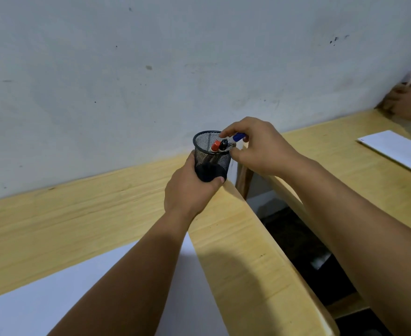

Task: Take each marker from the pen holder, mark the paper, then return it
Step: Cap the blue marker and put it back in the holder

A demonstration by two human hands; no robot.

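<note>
left hand (190,190) wrapped round black mesh pen holder (211,155) at far counter (102,214) corner by wall. right hand (260,146) pinches blue-capped marker (236,138) over rim. red marker (215,146), black marker (223,144) inside. paper (66,287) near edge.

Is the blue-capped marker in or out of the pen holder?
Partly in. The right hand pinches the blue-capped marker at the pen holder rim, cap end above it, body slanting inside.
</note>
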